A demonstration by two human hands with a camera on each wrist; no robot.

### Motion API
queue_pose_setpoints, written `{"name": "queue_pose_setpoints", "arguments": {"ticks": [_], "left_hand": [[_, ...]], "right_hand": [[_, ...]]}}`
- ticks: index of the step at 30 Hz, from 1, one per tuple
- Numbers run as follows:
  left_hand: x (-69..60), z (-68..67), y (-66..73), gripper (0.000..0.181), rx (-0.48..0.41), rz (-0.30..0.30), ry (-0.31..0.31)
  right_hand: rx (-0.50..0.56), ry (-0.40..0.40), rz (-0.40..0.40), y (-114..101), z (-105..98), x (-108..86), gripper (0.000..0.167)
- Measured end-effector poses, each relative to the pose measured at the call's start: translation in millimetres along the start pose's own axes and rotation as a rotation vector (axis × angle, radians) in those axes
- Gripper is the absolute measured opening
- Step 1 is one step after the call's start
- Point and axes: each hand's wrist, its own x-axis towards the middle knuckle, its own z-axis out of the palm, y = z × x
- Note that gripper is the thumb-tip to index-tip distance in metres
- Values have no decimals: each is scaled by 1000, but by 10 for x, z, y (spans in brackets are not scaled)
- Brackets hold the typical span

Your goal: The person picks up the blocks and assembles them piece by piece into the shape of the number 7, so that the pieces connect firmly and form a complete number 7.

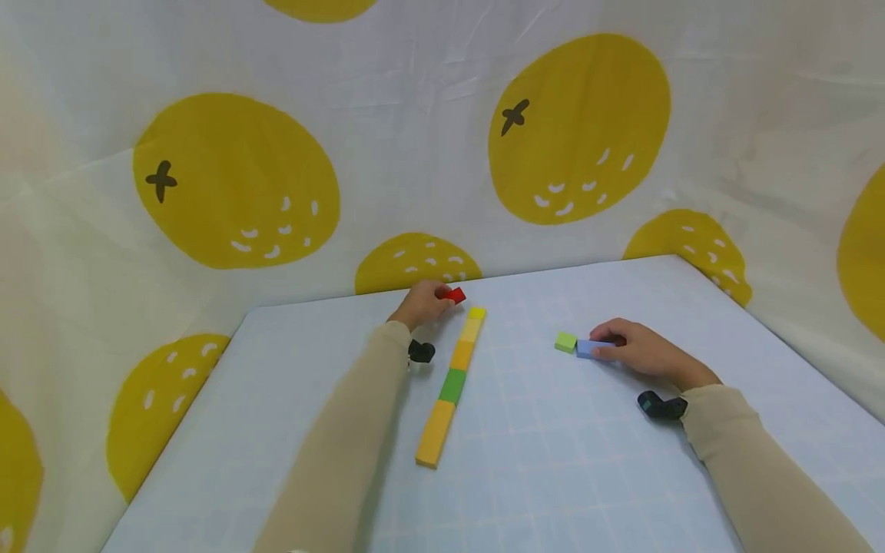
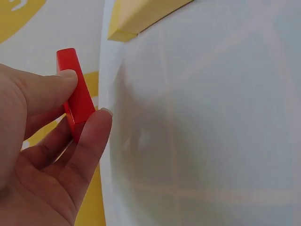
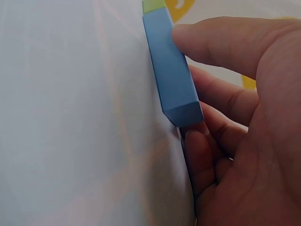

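Lining up blocks seems the step in hand. The left grip (image 1: 423,304) pinches the glossy red block (image 2: 80,94), with the yellow-and-green row (image 1: 452,386) just right. The right grip (image 1: 643,352) pinches the smooth, oblong blue block (image 3: 171,66), end-on to the squarish lime block (image 1: 565,342) beyond its fingertips, over the faintly checked worktop (image 1: 539,476). Next calls for squaring edges, then gentle release.

Soft, even light, faint shadows
The 2 wrist views look dimmer; a blurred shadow greys the tablecloth (image 2: 211,117).
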Motion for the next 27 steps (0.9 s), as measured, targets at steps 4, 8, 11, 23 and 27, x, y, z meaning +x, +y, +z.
{"name": "queue_pose_setpoints", "arguments": {"ticks": [4, 8, 11, 23, 27], "left_hand": [[0, 53, 54, 35, -15, 0, 4], [18, 64, 133, 33, 1, 19, -4], [53, 79, 160, 33, 18, 18, -14], [118, 108, 213, 34, 70, 68, -61], [120, 103, 202, 32, 70, 59, -58]], "right_hand": [[4, 2, -1, 11, 0, -1, 46], [-1, 7, 5, 29, -29, 2, 48], [-3, 7, 12, 36, -56, 2, 50], [-9, 8, 19, 84, -62, 29, 48], [5, -2, 14, 104, -23, 48, 47]]}}
